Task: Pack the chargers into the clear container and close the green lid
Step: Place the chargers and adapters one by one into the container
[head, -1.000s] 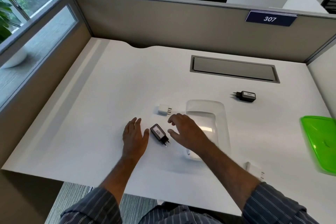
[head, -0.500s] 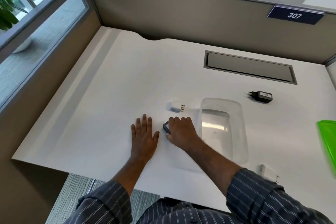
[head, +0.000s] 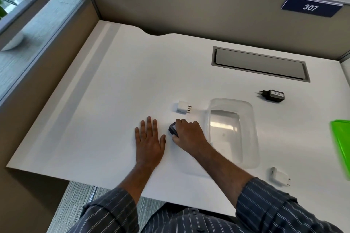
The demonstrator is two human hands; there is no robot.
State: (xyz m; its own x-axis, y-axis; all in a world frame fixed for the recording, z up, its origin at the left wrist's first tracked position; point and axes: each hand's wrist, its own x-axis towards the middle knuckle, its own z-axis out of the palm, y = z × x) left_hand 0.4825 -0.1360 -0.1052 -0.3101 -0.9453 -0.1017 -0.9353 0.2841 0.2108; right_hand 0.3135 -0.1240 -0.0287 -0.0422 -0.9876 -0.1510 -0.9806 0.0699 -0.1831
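Right hand grips black charger, near the desk's front edge.
Left hand flat, fingers spread. Lift clear, lower into empty clear container just beside.

Bare desk left of hands; clear container just right; white charger behind

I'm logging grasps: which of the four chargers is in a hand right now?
The black charger left of the clear container, gripped by the right hand. The other black one and both white ones lie untouched.
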